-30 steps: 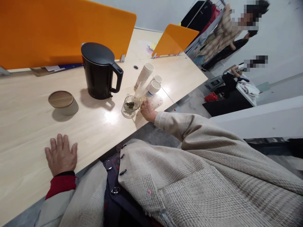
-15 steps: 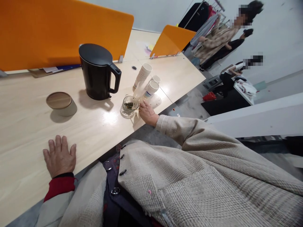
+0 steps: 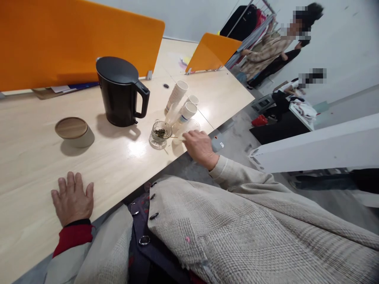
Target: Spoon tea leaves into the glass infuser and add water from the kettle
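Note:
My left hand (image 3: 72,201) lies flat on the table (image 3: 118,169), fingers spread, holding nothing. At the table's front edge, my right hand (image 3: 199,148) pinches a thin, pale stick-like handle (image 3: 177,137). Its far end reaches the ribbed glass cup (image 3: 158,142), where dark dried leaves (image 3: 160,133) that look like tea show; I cannot make out its tip. Behind that hand are stacked paper cups (image 3: 177,94) and clear glassware, partly hidden. A black electric kettle (image 3: 118,98) stands left of the glass cup. Nearer my left hand sits a round canister with a wooden lid (image 3: 71,127).
Orange dividers (image 3: 77,43) line the table's back, with a smaller orange panel (image 3: 213,51) farther right. Papers (image 3: 62,90) lie by the divider. Several people are beyond, near a clothes rack (image 3: 244,19). A red bag (image 3: 259,120) rests on the floor.
My right hand has drawn back to the right, away from the glass cup, showing more of the thin handle. The left hand stays on the table. The view has shifted slightly.

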Demonstrator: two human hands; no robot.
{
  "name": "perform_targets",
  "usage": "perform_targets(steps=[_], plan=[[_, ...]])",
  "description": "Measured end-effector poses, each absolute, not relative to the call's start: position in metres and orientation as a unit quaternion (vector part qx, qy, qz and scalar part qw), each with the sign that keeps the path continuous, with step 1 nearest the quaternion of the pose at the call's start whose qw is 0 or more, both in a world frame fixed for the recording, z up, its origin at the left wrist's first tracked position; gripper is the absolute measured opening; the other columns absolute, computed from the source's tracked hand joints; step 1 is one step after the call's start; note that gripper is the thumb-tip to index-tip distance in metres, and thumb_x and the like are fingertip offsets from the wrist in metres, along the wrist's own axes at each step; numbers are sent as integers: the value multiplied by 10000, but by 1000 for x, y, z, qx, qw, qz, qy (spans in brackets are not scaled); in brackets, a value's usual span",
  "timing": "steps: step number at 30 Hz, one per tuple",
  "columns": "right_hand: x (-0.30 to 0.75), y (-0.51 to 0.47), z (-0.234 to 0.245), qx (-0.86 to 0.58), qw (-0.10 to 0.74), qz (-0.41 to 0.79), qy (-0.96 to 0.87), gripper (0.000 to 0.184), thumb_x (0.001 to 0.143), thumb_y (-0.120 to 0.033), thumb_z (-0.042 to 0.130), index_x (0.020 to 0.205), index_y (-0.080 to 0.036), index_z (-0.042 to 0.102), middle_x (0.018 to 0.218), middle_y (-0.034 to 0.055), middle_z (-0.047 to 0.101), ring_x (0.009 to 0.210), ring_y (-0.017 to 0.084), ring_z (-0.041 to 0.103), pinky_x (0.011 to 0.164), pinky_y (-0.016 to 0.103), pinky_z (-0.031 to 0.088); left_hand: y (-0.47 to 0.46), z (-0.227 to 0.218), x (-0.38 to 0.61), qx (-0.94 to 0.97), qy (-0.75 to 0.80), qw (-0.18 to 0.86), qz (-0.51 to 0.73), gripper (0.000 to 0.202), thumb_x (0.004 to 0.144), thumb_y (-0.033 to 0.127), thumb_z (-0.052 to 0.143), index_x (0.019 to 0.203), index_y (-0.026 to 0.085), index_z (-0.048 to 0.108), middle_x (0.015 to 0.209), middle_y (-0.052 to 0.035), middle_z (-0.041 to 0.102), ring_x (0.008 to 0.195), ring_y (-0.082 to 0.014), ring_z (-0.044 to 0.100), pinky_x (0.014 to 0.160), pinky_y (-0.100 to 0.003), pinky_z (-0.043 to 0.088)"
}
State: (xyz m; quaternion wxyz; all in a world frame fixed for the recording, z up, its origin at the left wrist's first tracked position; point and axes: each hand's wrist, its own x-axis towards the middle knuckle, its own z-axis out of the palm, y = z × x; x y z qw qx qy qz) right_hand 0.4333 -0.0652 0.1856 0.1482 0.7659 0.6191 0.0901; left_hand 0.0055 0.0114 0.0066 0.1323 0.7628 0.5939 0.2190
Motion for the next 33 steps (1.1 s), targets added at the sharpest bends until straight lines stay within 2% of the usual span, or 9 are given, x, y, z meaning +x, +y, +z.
perform_targets(steps=[3,6,12,16,22,28,33], plan=[[454,-68,197,811,85,158,557,291,1083,-321,547,1203,-156,755,1189,185,734,1114,344,562,881,427,366,12,5,5,763,593,134,219,680,1098,535,404,1684,191,431,1756,-206,412,1682,-436,261,1315,-733,186],[470,-64,194,817,75,129,557,291,1071,-350,591,1182,-167,787,1229,173,749,1152,350,542,894,430,352,13,5,5,764,590,132,223,678,1091,529,416,1697,224,411,1759,-197,409,1681,-440,260,1308,-749,192],[476,-55,178,831,82,100,542,373,1093,-244,477,1003,-168,831,1120,157,795,1069,310,554,870,422,327,12,12,7,757,604,141,207,686,1102,553,385,1664,167,462,1739,-235,425,1677,-451,272,1311,-749,200],[477,-53,176,833,66,117,536,351,1074,-225,502,976,-164,833,1036,154,799,1020,299,563,845,413,323,13,8,6,758,600,137,216,673,1097,532,420,1657,162,475,1736,-234,431,1678,-445,273,1321,-743,191],[482,-49,174,841,30,123,527,254,1010,-170,585,893,-168,811,992,149,801,996,296,588,822,407,333,17,-3,4,752,598,120,250,688,1048,578,466,1616,199,548,1683,-221,510,1628,-476,373,1284,-768,259],[489,-50,175,837,-26,132,531,137,945,-173,708,831,-203,776,952,116,800,970,290,593,805,391,340,15,-5,3,751,593,119,266,697,1045,564,477,1682,281,461,1732,-154,458,1651,-449,339,1310,-754,223],[500,-54,182,839,-75,160,515,143,935,-197,743,797,-223,771,920,92,795,942,280,600,809,395,363,13,-1,3,752,591,137,259,722,1049,571,471,1733,444,279,1797,-31,340,1675,-428,287,1322,-765,205]])
